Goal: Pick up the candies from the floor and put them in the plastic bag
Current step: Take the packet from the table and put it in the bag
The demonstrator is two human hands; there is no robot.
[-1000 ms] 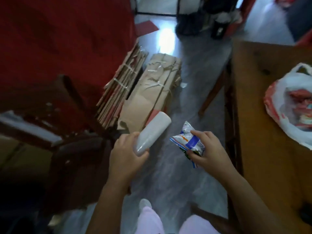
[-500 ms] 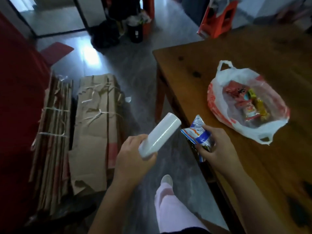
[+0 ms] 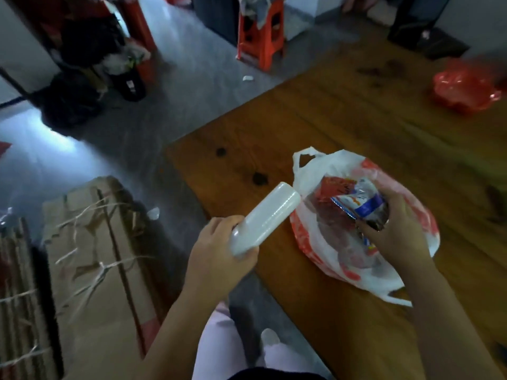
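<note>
- Over comes our right hand [image 3: 397,239], off the table edge and into the mouth of the plastic bag [image 3: 323,171], fingers curled round the candy packet [image 3: 365,205].
- Our left hand [image 3: 216,259] grips a white roll [image 3: 267,216], its tip just beside the bag.
- That bag lies on the wooden table [image 3: 356,113]; flattened cardboard [image 3: 93,270] sits on the floor.

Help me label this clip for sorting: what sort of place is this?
Most likely a room in a home, perhaps used partly for storage. A large wooden table stands on a grey floor, a red plastic stool sits beyond it, and tied bundles of flattened cardboard lie beside it.
</note>
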